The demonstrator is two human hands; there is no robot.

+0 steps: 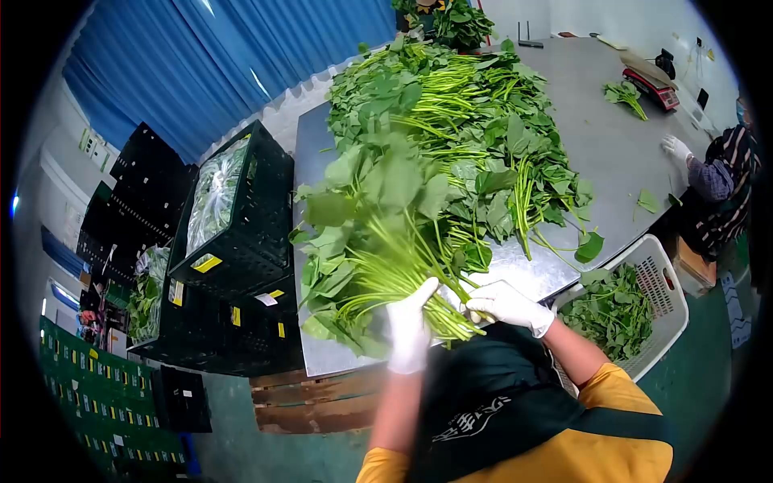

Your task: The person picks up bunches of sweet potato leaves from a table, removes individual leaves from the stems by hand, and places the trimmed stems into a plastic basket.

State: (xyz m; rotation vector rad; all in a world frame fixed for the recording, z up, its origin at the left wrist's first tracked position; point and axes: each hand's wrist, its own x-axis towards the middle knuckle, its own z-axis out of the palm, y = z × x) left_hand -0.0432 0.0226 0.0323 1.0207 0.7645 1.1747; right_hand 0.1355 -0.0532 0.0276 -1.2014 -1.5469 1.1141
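My left hand (411, 326), in a white glove, is closed round a bunch of long-stemmed leafy greens (394, 258). Its leaves point away from me over the table, slightly blurred, and the cut stem ends come toward my apron. Beside it my right hand (509, 307), also gloved in white, has its fingers pinched on stems at the bunch's right side, close to the cut ends. Beyond both hands a large heap of the same greens (451, 105) covers the middle of the metal table (581, 88).
At right, a white plastic basket (672, 278) holds loose greens. Stacked black crates (241, 233) stand left, one with bagged greens (217, 189). A red scale (652, 88) sits at the far right, near another person's gloved hand (677, 148). A wooden pallet (314, 402) lies below.
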